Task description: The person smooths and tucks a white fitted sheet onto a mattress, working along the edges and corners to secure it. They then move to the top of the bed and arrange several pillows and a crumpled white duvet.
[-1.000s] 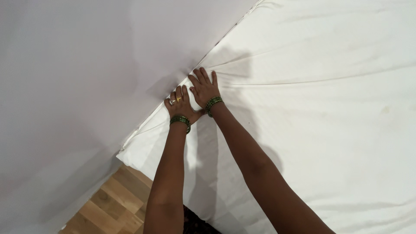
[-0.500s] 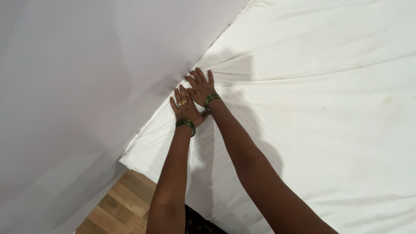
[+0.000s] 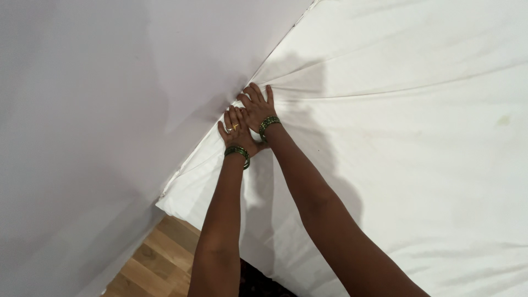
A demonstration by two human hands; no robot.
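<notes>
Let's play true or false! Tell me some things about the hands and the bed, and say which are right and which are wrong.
1. Both hands press on the white sheet beside the wall. True.
2. The left hand wears no rings. False: rings show on its fingers.
3. Each wrist has green bangles. True.
4. The right hand is lifted high above the bed. False: it lies flat on the sheet, next to the left hand.
5. The floor is wooden. True.
</notes>
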